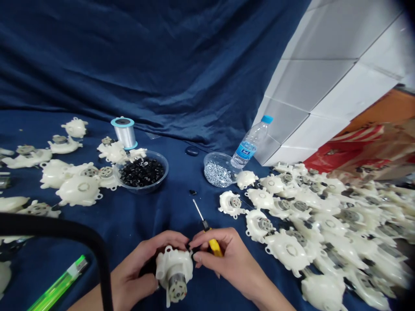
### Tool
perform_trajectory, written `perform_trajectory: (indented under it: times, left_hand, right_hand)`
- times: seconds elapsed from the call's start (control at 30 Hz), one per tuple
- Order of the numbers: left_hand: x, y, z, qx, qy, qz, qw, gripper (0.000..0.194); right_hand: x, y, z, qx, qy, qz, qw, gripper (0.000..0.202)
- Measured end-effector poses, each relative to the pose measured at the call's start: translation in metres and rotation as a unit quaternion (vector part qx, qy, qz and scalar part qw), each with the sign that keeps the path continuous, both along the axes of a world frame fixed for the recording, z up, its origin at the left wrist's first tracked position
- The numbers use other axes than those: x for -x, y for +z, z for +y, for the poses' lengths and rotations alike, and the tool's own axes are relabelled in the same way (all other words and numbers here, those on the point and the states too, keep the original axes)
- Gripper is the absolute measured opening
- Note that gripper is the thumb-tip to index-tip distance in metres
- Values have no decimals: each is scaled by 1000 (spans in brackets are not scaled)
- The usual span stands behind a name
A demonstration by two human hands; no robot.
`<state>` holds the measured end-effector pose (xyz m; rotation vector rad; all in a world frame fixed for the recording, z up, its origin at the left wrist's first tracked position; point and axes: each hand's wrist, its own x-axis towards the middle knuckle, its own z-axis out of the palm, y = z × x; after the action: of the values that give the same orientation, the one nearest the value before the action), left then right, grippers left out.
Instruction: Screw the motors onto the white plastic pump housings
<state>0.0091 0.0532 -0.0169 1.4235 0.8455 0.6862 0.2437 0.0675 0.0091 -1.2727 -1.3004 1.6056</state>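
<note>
While one spool [125, 134] and one bowl of black pieces [166, 166] stand at left, the left hand [139, 265] curls around one cream motor housing [175, 265], front centre; the right hand [231, 255], fingers bent at the housing's edge, grips one yellow-handled screwdriver [215, 247]; farther right, one bottle [249, 147] tilts.

Chunky cream plastic housing [175, 261] is held near the table's [171, 216] near edge, its silver motor [177, 288] turned that way. A small black bit [195, 249], mostly hidden, is pinched alongside. Yellow-handled screwdriver's [206, 225] held too, shaft aimed farside.
</note>
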Motion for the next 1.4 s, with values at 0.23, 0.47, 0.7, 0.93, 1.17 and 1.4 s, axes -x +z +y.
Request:
perform_trajectory:
  times: [0.23, 0.47, 0.7, 0.93, 1.17, 1.4]
  left_hand:
    - [-31, 5, -11, -284, 111, 116, 945, 64]
    - [-41, -2, -8, -363, 124, 142, 913, 45]
    - [-44, -12, -6, -416, 123, 161, 886, 29]
    - [-38, 2, 1, -404, 108, 72, 905, 23]
    - [-43, 30, 9, -289, 62, 125, 947, 15]
    - [-55, 55, 11, -301, 84, 78, 947, 10]
  right_hand:
    - [2, -4, -4, 3, -29, -17, 999, 10]
    - [7, -5, -7, 36, -44, 25, 998, 15]
    - [7, -7, -7, 72, -49, 57, 995, 31]
    - [10, -4, -14, 98, -60, 84, 990, 31]
    - [11, 2, -10, 107, -81, 103, 986, 28]
    - [10, 22, -13, 91, -100, 162, 977, 26]
